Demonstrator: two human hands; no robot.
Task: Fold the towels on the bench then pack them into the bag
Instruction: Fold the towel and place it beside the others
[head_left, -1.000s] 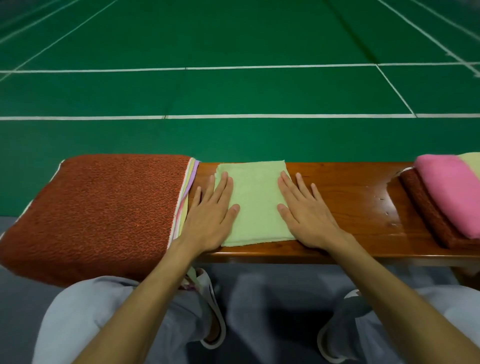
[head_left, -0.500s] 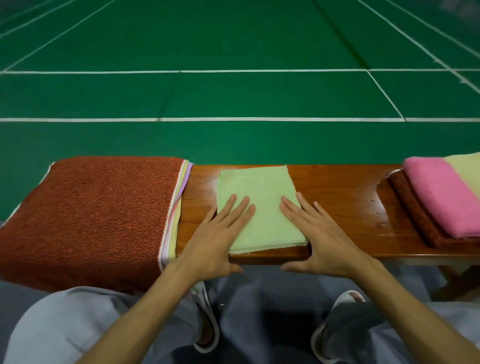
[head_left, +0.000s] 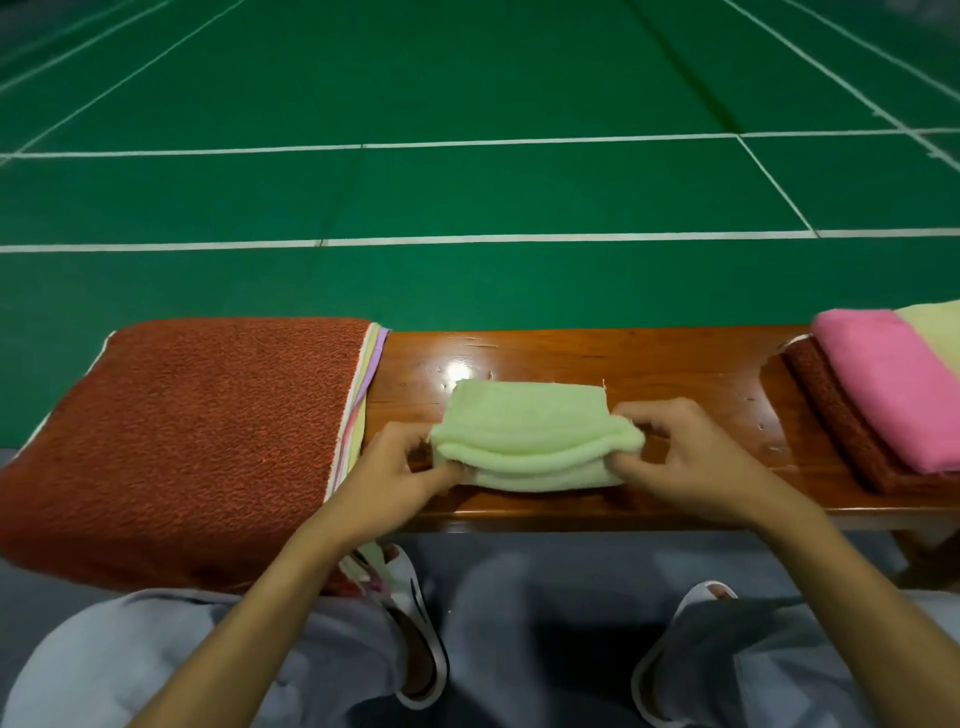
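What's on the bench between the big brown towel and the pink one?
Head view: a green towel, pinched at its ends by the left hand and right hand; the rest is bare bench.

The bench (head_left: 675, 374) bears a rust-red stack (head_left: 197, 441) left, green towel (head_left: 524, 415) centre, brown towel (head_left: 841, 426) right.

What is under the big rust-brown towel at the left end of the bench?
Thin edges of stacked towels, purple, yellow, pink and white, peek out along the rust-brown towel on its right side. Their count and the bench below are hidden.
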